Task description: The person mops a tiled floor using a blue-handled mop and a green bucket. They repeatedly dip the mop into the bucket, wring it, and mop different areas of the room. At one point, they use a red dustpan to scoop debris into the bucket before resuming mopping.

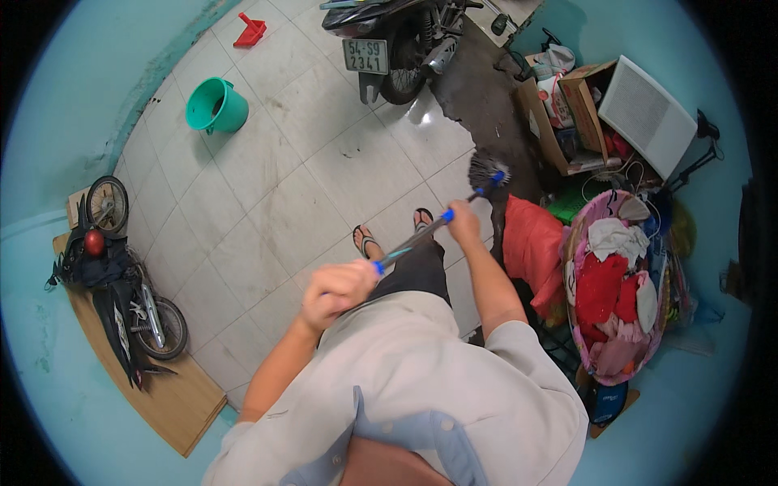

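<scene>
A mop with a grey string head (486, 169) and a dark handle (412, 243) with blue joints slants across in front of me. My left hand (340, 290) is closed around the upper end of the handle, near my waist. Further down the shaft, my right hand (464, 223) grips it close to a blue joint. The mop head rests at the border between the pale floor tiles (324, 174) and a dark, wet-looking strip of floor (486, 97). My sandalled feet (366, 241) stand just left of the handle.
A motorbike (405, 49) is parked ahead. A green bucket (217, 106) and a red dustpan (250, 31) sit far left; another motorbike (121, 283) stands left. At right are a red bag (531, 247), a basket of clothes (573, 324) and cardboard boxes (539, 121).
</scene>
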`<state>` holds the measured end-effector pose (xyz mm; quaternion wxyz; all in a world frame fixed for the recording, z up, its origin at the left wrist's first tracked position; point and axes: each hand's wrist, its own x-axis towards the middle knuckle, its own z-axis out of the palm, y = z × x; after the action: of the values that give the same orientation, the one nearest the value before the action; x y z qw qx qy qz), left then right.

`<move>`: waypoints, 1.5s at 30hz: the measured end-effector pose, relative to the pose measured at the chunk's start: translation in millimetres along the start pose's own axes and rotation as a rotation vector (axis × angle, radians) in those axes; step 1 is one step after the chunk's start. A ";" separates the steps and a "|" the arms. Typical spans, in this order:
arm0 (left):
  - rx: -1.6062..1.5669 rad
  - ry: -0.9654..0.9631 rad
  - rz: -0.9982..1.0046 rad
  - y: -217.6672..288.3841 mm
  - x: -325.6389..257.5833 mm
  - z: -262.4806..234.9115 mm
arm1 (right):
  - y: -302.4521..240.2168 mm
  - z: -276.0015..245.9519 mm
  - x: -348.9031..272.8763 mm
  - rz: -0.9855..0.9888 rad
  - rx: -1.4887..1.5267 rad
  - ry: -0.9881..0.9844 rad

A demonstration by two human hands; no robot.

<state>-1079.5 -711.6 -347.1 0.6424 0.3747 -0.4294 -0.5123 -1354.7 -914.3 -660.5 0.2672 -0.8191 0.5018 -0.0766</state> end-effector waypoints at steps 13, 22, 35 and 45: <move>0.038 0.124 0.018 11.9 125.1 48.5 | 40.5 -27.7 86.9 -0.009 0.187 0.218; 0.272 0.296 0.046 10.9 173.8 63.5 | 5.8 -43.1 232.0 -0.285 0.274 0.164; 0.373 0.320 0.108 -32.6 156.9 72.1 | -4.1 -32.0 290.4 -0.450 0.322 -0.006; 0.428 0.879 0.117 118.3 -69.0 78.8 | -192.5 59.1 60.4 -0.579 0.281 -0.359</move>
<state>-1120.8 -624.2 -222.1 0.6989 0.6545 -0.2335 -0.1689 -1151.8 -876.9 -620.1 0.4283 -0.8828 0.1790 -0.0723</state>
